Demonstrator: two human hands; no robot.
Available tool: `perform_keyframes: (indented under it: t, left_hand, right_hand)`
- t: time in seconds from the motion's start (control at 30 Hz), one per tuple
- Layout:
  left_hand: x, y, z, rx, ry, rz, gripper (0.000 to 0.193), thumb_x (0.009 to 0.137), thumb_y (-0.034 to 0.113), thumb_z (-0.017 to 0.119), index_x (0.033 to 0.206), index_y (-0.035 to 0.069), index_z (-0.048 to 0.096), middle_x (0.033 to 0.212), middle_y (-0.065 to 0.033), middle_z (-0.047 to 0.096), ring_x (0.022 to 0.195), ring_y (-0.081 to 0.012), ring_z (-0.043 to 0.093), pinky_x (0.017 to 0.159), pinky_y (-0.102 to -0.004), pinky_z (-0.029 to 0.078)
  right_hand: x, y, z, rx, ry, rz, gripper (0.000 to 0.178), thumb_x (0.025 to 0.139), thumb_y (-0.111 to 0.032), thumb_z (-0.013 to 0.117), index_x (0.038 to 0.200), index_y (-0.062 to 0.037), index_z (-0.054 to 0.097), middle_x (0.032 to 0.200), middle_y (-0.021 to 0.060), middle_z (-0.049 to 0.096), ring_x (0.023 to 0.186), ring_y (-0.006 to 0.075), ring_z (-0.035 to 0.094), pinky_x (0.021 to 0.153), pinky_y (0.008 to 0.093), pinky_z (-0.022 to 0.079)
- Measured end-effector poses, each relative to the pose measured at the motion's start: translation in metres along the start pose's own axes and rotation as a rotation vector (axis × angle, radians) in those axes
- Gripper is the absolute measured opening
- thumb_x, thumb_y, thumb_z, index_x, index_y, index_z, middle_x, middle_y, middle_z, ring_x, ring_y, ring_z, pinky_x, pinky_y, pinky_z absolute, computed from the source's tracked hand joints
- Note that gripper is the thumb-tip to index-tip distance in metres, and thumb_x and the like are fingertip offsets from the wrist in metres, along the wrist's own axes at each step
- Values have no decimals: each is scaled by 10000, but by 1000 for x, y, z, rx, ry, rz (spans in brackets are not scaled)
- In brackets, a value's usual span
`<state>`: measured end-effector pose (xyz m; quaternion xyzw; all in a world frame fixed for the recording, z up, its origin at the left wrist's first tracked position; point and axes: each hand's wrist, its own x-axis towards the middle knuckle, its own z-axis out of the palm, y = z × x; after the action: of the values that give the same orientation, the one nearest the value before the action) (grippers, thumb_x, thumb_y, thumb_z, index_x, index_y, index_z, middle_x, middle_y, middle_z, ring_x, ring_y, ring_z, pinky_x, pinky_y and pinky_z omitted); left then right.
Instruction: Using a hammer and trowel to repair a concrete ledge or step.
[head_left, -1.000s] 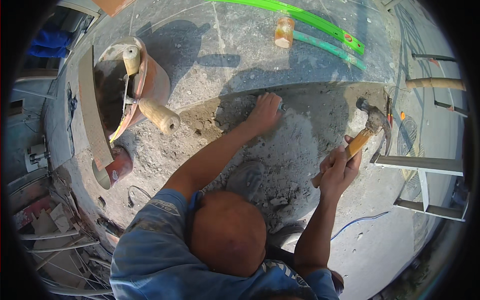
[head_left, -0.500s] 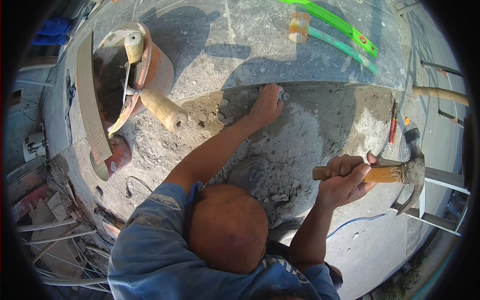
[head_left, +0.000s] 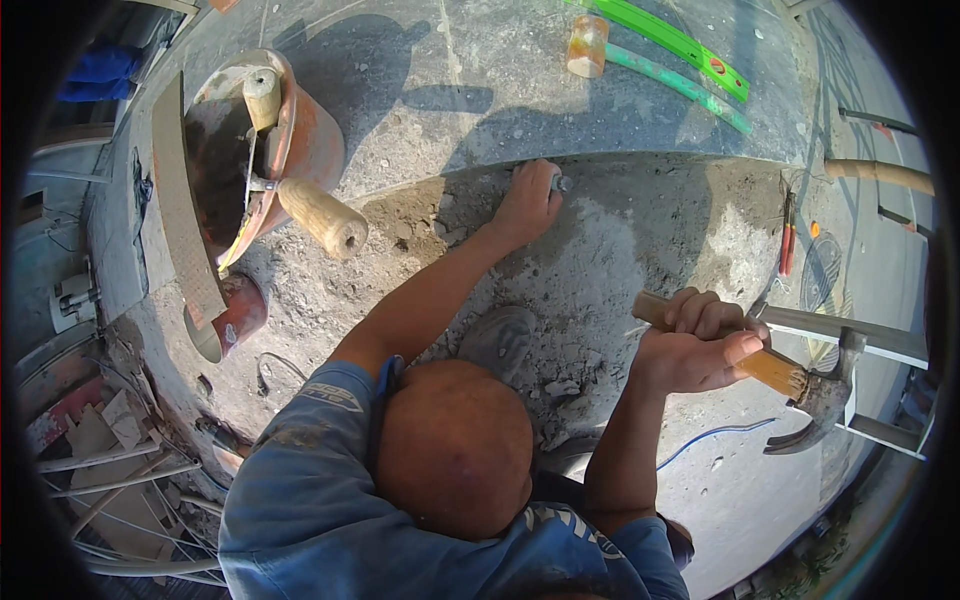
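My left hand (head_left: 527,205) is closed around a chisel (head_left: 563,184) at the edge where the rough floor meets the smoother slab. Only the chisel's round metal end shows beside the fingers; the rest is hidden. Off to the right, my right hand (head_left: 690,345) grips the worn wooden handle of a claw hammer (head_left: 825,395), fingers wrapped round it near the middle. The hammer's head points away to the right, well apart from the chisel, with its claw turned toward the lower side. Broken rubble (head_left: 562,388) lies between my arms.
An orange bucket (head_left: 315,135) with wooden-handled tools (head_left: 325,220) stands at far left, a long flat strip (head_left: 180,200) beside it. On the slab lie a mallet (head_left: 588,48) and a green level (head_left: 690,45). Pliers (head_left: 787,235) and a ladder (head_left: 870,338) are on the right.
The hammer has tilted, its head dropping toward the lower right and its handle end rising. My right hand has turned with it. The left hand stays on the chisel, almost in place.
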<state>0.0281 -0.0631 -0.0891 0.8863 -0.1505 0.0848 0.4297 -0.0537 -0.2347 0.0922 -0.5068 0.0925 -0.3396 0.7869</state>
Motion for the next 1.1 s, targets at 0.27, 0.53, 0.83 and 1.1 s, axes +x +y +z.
perform_keyframes:
  t: [0.27,0.53,0.83,1.1]
  left_hand:
    - [-6,-1,4,40,8,23,264,808,36,549,1059,5,472,968,-206,504,937,-397,486,848,-466,386]
    - [1,3,4,47,-25,-10,274,804,33,563,1060,10,467,986,-209,511,948,-399,491,854,-474,382]
    - [-6,12,-3,199,-29,0,306,767,5,592,1043,13,459,974,-192,508,952,-388,502,838,-482,375]
    - [-1,26,11,11,-32,222,260,770,3,560,1005,20,451,930,-173,470,896,-356,484,831,-463,370]
  right_hand:
    - [-41,51,-33,-585,-367,609,240,1005,-294,474,929,-67,453,599,-20,411,453,44,366,388,221,306]
    - [-40,58,-34,-323,-108,231,298,992,-330,497,896,-50,463,597,20,431,475,106,401,451,269,373]
    - [-37,55,-51,-618,-344,572,257,993,-308,516,940,-64,457,584,-46,396,446,35,366,389,220,317]
    - [22,-21,-25,-517,-123,396,261,998,-301,512,882,-84,427,574,-40,357,425,27,320,355,213,264]
